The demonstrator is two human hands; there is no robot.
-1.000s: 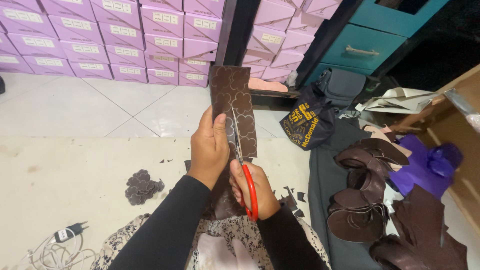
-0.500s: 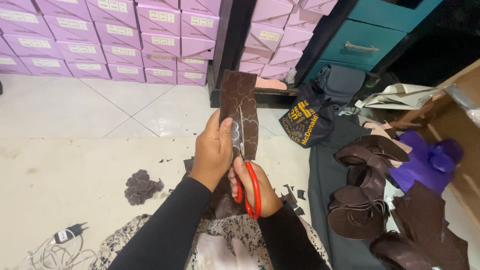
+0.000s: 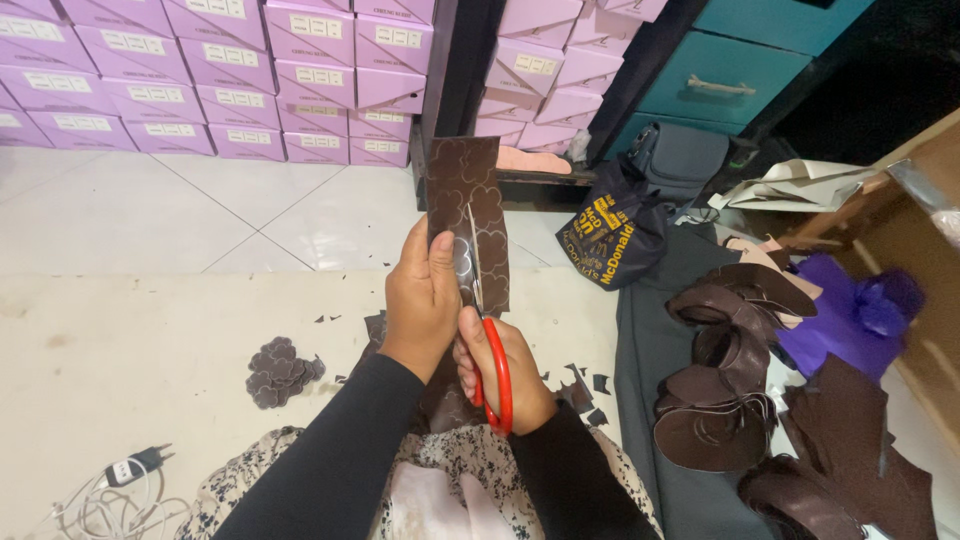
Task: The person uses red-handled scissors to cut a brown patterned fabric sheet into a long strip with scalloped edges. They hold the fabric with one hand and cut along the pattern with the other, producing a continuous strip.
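The right hand (image 3: 505, 365) closes on red-handled scissors (image 3: 490, 340) partway up the brown patterned strip (image 3: 468, 225) pinched upright by the left hand (image 3: 425, 300), most of it uncut toward 12 o'clock, a cut pile (image 3: 280, 370) at 9, bare floor (image 3: 180, 215) beyond.

Matt brown leather sheet (image 3: 470, 200), glossy red plastic scissor handles (image 3: 498, 375), shiny metal blades (image 3: 473, 255)

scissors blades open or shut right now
Open. The scissors in the right hand show their blades parted in a narrow V along the brown sheet, which the left hand holds upright.
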